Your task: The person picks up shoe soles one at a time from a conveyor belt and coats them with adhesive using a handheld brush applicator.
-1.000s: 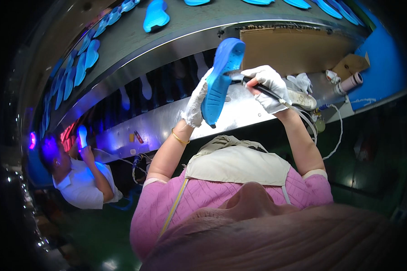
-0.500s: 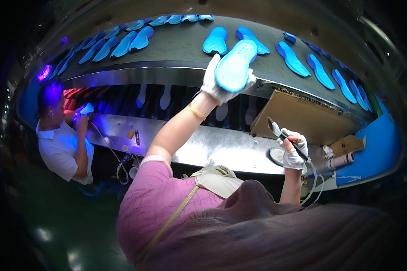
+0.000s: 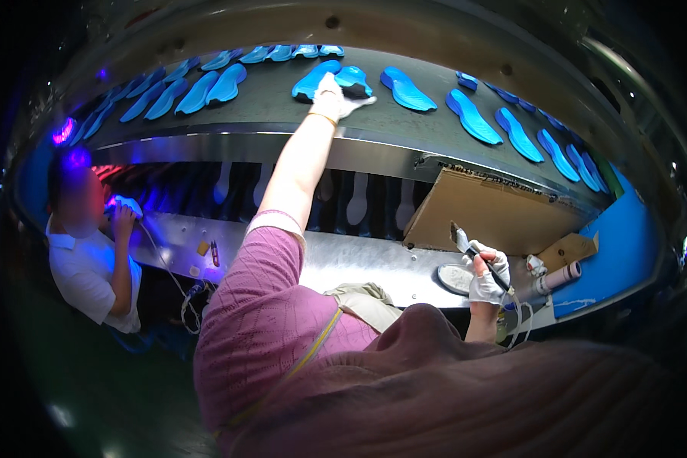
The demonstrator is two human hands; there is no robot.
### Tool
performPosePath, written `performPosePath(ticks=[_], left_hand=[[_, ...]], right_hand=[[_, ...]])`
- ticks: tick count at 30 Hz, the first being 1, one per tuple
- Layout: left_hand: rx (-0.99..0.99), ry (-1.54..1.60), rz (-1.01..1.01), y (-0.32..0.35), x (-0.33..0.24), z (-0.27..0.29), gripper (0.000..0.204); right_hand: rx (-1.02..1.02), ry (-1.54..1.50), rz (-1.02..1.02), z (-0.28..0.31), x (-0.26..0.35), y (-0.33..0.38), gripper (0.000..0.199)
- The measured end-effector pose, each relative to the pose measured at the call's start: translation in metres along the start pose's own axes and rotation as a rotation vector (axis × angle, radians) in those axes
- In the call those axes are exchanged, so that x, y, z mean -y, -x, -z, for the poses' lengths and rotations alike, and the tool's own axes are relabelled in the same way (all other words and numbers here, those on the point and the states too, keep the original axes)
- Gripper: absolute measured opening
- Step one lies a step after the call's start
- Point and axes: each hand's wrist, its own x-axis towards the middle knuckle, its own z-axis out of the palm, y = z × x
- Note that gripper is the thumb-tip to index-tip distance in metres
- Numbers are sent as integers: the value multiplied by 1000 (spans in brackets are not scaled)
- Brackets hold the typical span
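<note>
My gloved left hand (image 3: 330, 99) reaches out to the dark conveyor belt. Its fingers rest on the edge of a blue shoe sole (image 3: 313, 81), with the thumb stretched out to the right. Right beside that piece lies a second blue shoe sole (image 3: 352, 78), partly behind the hand. Low on the right, my right hand (image 3: 487, 276), in a white glove with bare fingertips, is closed round a brush (image 3: 460, 239). The brush has a dark handle and pale bristles pointing up and left; a thin white tube (image 3: 524, 324) hangs below it.
More blue soles (image 3: 473, 118) lie spread over the belt (image 3: 275, 107). A cardboard sheet (image 3: 488, 214) leans by a metal ledge (image 3: 343, 263). A dark-rimmed oval with a whitish surface (image 3: 455, 278) sits near my right hand. At left, a co-worker (image 3: 91, 263) holds a pale object.
My left hand has carried a sole up and left onto the belt, where the piece now lies under its fingers. The right hand still grips the brush. The view has shifted slightly.
</note>
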Motion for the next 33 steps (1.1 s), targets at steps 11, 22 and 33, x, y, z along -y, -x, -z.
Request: performPosePath(ticks=[11, 22, 33], left_hand=[[285, -1359, -689, 0, -61, 58, 59], [74, -1444, -452, 48, -35, 122, 53], [-107, -1575, -494, 61, -41, 110, 45]], right_hand=[[6, 18, 27, -3, -8, -3, 13], [51, -53, -126, 3, -25, -10, 15], [13, -6, -183, 15, -24, 0, 14]])
